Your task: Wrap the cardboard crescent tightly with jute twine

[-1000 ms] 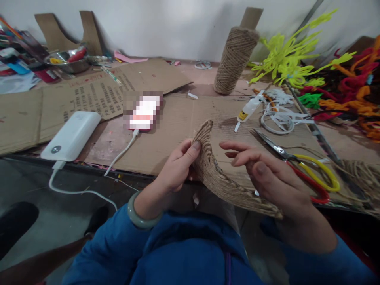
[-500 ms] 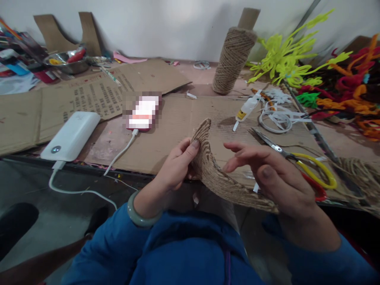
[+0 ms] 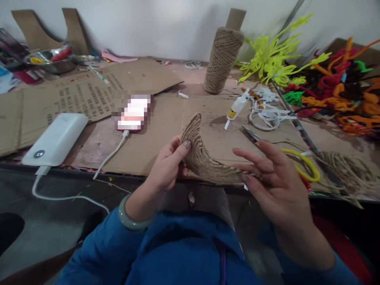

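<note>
A curved, crescent-shaped piece covered in rows of jute twine point(image 3: 208, 160) is held up above the table's front edge. My left hand point(image 3: 170, 162) grips its left part, thumb on the twine face and fingers behind. At the piece's right tip, my right hand point(image 3: 276, 182) pinches it between the thumb and a finger, the other fingers spread. Scissors point(image 3: 305, 164) with yellow and red handles lie partly hidden behind my right hand. Beyond the piece lies a small glue bottle point(image 3: 236, 106) with a yellow label.
A spool of jute twine point(image 3: 224, 59) stands at the back. Cardboard point(image 3: 166, 138) covers the table. A phone point(image 3: 135, 113) is cabled near a white power bank point(image 3: 56, 138). Yellow pipe-cleaner flowers point(image 3: 276, 59), white strips point(image 3: 264, 118) and loose twine point(image 3: 347, 170) lie to the right.
My right hand has gone from hovering over the piece to pinching its right tip. That tip has risen and the piece is held more level. The view has shifted slightly right.
</note>
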Available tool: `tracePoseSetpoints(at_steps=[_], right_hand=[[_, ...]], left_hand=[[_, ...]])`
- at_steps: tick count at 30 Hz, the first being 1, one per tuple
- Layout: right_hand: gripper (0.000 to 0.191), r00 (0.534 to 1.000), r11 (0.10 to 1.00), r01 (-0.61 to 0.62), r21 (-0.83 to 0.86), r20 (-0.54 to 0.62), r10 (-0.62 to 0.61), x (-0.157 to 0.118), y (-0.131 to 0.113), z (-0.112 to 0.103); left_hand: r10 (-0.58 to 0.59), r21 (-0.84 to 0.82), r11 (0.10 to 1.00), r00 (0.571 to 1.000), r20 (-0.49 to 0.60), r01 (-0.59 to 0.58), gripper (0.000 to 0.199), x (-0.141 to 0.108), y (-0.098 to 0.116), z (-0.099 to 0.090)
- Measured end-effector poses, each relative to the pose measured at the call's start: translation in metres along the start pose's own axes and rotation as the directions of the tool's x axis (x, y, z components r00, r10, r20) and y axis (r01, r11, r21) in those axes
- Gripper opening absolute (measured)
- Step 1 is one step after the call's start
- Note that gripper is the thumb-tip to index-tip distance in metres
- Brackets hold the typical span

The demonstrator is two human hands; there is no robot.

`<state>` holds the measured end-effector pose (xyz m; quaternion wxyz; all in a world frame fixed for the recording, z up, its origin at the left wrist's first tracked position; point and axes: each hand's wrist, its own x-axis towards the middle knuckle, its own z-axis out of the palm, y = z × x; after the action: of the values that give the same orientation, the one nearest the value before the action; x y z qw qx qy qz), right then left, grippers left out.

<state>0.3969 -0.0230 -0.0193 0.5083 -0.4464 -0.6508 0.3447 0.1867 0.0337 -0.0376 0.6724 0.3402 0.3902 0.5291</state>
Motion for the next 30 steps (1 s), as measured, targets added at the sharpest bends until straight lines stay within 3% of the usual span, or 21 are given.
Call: tracePoseSetpoints(at_steps=[2, 5, 8, 12, 15, 20, 23, 30], right_hand=[[0.06, 0.992, 1.0, 0.022, -0.01, -0.127, -0.024, 0.002, 0.004, 0.009], [0.062, 0.944, 0.995, 0.1, -0.025, -0.315, -0.103, 0.007, 0.006, 0.026], [0.065, 0.914, 0.98, 0.198, -0.016, -0.358, -0.191, 0.01, 0.005, 0.044], [0.069, 0.918, 0.967, 0.25, 0.053, -0.331, -0.219, 0.007, 0.006, 0.058], [0.07, 0.911, 0.951, 0.306, 0.052, -0.305, -0.276, 0.003, 0.009, 0.056], [0.054, 0.967, 0.964, 0.237, -0.119, -0.068, -0.246, -0.004, 0.004, 0.032], [0.044, 0.975, 0.953, 0.219, -0.21, 0.074, -0.207, -0.006, -0.007, 0.018], [0.047, 0.968, 0.936, 0.238, -0.259, 0.144, -0.207, 0.0, -0.012, 0.015]], left_hand=[[0.022, -0.035, 0.999, 1.0, -0.022, -0.023, 0.038, 0.0, 0.001, 0.0], [0.109, -0.076, 0.991, 0.994, -0.023, -0.111, 0.044, -0.001, -0.001, 0.001], [0.115, -0.129, 0.985, 0.993, 0.011, -0.112, 0.039, -0.006, -0.005, 0.008], [-0.017, -0.263, 0.963, 0.991, 0.129, 0.05, 0.04, -0.015, -0.011, 0.022], [-0.068, -0.309, 0.944, 0.985, 0.159, 0.115, 0.039, -0.019, -0.012, 0.028], [-0.013, -0.316, 0.947, 0.99, 0.14, 0.057, 0.028, -0.02, -0.015, 0.028], [0.029, -0.284, 0.959, 0.987, 0.155, 0.017, 0.023, -0.021, -0.017, 0.028], [0.078, -0.267, 0.962, 0.993, 0.083, -0.053, 0.025, -0.019, -0.019, 0.031]])
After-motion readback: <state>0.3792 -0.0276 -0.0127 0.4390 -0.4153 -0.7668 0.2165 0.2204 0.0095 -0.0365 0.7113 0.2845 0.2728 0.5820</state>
